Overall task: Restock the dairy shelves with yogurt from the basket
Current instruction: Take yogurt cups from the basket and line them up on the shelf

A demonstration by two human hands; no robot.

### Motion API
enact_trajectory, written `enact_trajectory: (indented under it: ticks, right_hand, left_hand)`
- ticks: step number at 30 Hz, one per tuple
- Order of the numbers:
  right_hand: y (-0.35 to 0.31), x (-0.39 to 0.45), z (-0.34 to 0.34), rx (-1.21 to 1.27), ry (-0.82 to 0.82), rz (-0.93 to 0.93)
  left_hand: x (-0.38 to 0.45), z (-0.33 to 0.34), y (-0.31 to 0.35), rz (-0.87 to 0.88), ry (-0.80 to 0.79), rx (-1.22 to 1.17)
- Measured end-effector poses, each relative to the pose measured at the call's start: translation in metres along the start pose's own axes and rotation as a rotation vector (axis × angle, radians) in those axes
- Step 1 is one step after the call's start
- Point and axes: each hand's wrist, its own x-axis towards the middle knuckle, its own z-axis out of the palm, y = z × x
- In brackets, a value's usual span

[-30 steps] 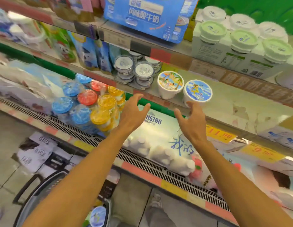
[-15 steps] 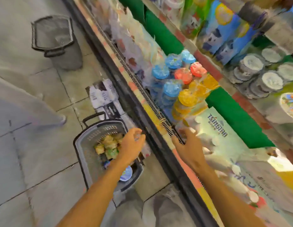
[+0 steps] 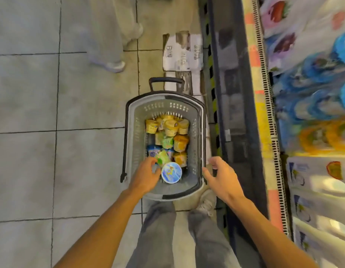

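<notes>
A grey shopping basket (image 3: 197, 136) stands on the tiled floor in front of my feet. It holds several yogurt cups: yellow ones (image 3: 168, 124) at the far end, orange and green ones in the middle, and a round blue-lidded cup (image 3: 171, 172) at the near end. My left hand (image 3: 147, 176) reaches into the basket just left of the blue-lidded cup, fingers loosely spread, holding nothing. My right hand (image 3: 222, 176) hovers over the basket's right rim with relaxed fingers, empty.
The chiller's dark base and vent grille (image 3: 268, 113) run along the right, with blurred bottle packs (image 3: 320, 78) on its lower shelf. Flattened cardboard (image 3: 182, 53) lies beyond the basket. Another person's legs and shoes (image 3: 113, 60) stand at the top left.
My view has swung from the shelf down to the floor. Both hands have dropped from the shelf cups to the basket, the left one going inside it.
</notes>
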Motion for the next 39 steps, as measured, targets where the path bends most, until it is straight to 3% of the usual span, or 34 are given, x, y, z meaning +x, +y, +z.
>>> enact_trajectory:
  ticks: [7,16,21,24,33,39]
  right_hand:
    - [0.034,0.097,0.099,-0.100,-0.196,-0.044]
    - [0.099,0.194,0.240,0.033,-0.388,0.187]
    - [0.125,0.222,0.281,-0.025,-0.450,0.181]
    - [0.130,0.227,0.292,0.026,-0.502,0.190]
    - [0.130,0.225,0.294,0.065,-0.400,0.186]
    - [0.122,0.215,0.288,0.221,-0.352,0.309]
  left_hand:
    - [0.082,0.061,-0.079,-0.141,-0.047,-0.012]
    - [0.212,0.128,-0.156,-0.465,0.052,-0.413]
    - [0.255,0.152,-0.168,-0.572,0.026,-0.520]
    - [0.272,0.165,-0.174,-0.566,0.058,-0.635]
    - [0.270,0.174,-0.173,-0.543,0.217,-0.680]
    - [0.271,0.159,-0.176,-0.414,0.210,-0.456]
